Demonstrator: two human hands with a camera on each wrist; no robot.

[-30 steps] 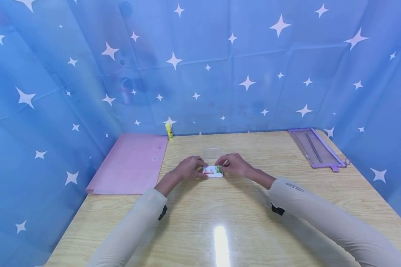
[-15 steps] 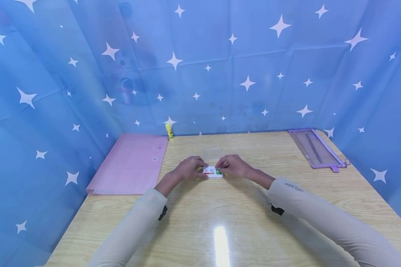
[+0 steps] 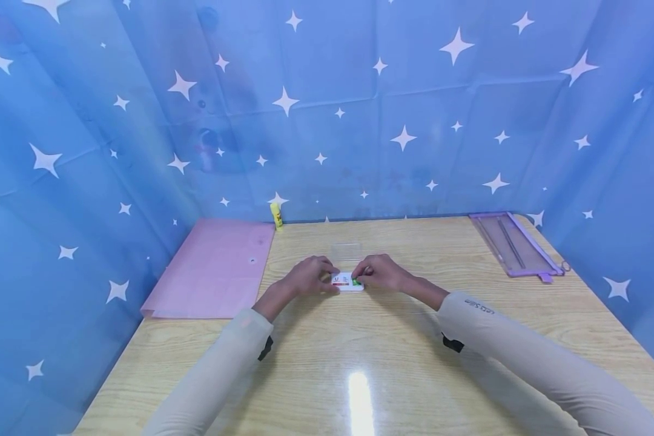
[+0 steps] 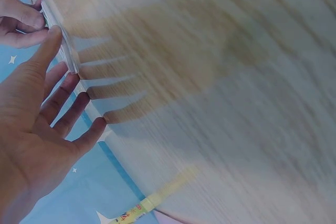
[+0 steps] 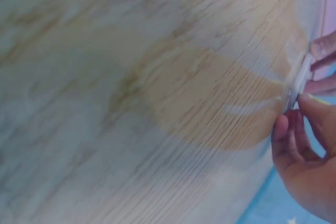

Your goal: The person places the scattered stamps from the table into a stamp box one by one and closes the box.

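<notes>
A small flat white case (image 3: 342, 280) with a printed label, red at one edge and green at its right end, lies on the table between my hands. My left hand (image 3: 309, 274) holds its left end, thumb at the near edge and a finger at the far edge. In the left wrist view, the left hand's (image 4: 47, 108) other fingertips rest on the table. My right hand (image 3: 380, 272) has curled fingers, with thumb and fingertips pinching at the green end and partly covering it. From the right wrist view, the case (image 5: 298, 82) appears edge-on at the right hand's (image 5: 304, 150) fingertips.
Just beyond the case lies a clear plastic piece (image 3: 346, 252). A pink folder (image 3: 212, 266) is at left, with a yellow glue stick (image 3: 276, 215) upright beside its far corner. A purple mesh pouch (image 3: 518, 245) with pencil-like sticks lies at far right. A blue starry curtain (image 3: 327, 121) hangs behind the table.
The right fingertips have shifted slightly toward the near side over the case's green end, and a small pale tip seen between them earlier no longer shows. The left hand stays in place.
</notes>
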